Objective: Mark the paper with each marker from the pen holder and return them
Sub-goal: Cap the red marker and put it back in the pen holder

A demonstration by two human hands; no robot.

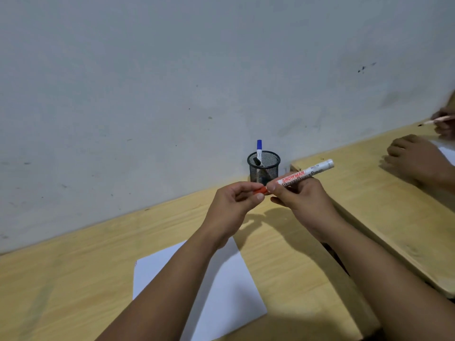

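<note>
Hands above desk [73,279] middle | right hand [304,203] wraps red marker [305,174] barrel, left hand [236,205] pinches its cap [334,191] | pull cap straight along barrel, no twisting | paper [221,279] near front edge, pen holder [264,167] at back edge | nib hidden; whether cap is seated unclear; paper marks hidden by forearms.

Left hand [236,200], right hand [299,198] raised, fingers pinched.

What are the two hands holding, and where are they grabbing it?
A red Snowman marker. The right hand grips its white barrel, and the left hand pinches the red cap at its end.
</note>
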